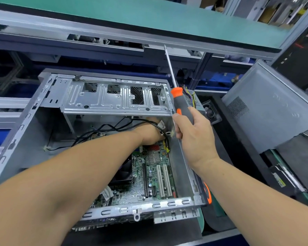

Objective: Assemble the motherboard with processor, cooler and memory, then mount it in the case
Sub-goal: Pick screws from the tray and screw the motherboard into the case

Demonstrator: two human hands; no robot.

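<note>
Motherboard (pixel 149 174) lies inside case (pixel 16 139), cooler fitted | left hand (pixel 149 134) deep in case among cables, grip unclear | right hand (pixel 194 135) grips screwdriver (pixel 180 102) above case | screwing down seemingly remains.

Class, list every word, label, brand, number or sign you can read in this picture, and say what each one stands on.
None can be read.
White sticker on the motherboard, near the front edge: print too small.
Label on the flat part beside the case, far right: blurred.
Red marks on the black tower, top right: blurred.
</note>
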